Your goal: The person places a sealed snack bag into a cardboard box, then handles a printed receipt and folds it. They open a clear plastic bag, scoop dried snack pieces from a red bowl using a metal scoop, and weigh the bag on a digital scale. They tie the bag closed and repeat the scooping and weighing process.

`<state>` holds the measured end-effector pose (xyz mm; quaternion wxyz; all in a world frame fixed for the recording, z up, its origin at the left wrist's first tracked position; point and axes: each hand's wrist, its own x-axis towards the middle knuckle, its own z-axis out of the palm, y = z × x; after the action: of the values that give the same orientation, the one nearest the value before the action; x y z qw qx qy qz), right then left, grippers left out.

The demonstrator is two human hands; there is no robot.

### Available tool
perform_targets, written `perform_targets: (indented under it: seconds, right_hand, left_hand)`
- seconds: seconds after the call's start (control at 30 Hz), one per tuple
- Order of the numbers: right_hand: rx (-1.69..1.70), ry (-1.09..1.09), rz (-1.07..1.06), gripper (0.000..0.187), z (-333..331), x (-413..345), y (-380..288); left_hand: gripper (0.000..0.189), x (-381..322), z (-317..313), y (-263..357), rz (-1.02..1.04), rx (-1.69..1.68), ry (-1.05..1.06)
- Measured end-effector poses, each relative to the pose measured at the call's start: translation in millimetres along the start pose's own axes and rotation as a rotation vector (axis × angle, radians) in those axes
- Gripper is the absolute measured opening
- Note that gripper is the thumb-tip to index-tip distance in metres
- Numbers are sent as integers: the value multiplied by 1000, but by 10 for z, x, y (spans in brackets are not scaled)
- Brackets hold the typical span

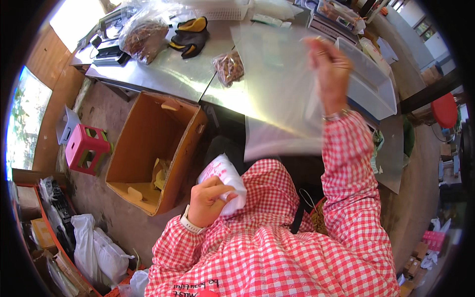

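My left hand (pixel 207 203) grips a folded white plastic packet (pixel 224 171) with pink print, low over my lap. Raised over the metal table (pixel 163 81), my right hand (pixel 331 68) pinches a large translucent plastic bag (pixel 276 89) near its upper right corner. The bag hangs flat, partly over the table and partly past its front edge. Just left of the bag lies a small clear packet (pixel 229 69) of brown pieces. An open cardboard box (pixel 156 130) stands below the table edge, left of my lap, with a little yellowish wrapping (pixel 160 172) inside.
Black and yellow work gloves (pixel 190 39) and a big clear bag of brown pieces (pixel 143 39) lie on the table. A white plastic bin (pixel 374 89) sits at its right. Left on the floor are a pink stool (pixel 83 148) and white sacks (pixel 100 252).
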<state>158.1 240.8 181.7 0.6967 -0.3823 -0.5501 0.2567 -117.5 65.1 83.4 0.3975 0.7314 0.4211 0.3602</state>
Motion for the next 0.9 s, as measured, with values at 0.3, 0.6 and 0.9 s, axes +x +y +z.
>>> perform_targets:
  seconds: [0.3, 0.6, 0.9]
  right_hand:
    - [-456, 138, 221, 33, -792, 45, 1821]
    - [-610, -398, -71, 55, -432, -776, 950]
    - [-291, -1078, 347, 77, -225, -3004, 350]
  left_hand:
    - [19, -214, 365, -872, -195, -267, -117]
    - [46, -240, 229, -1082, -386, -153, 75]
    - [59, 102, 105, -1653, -490, 211, -176]
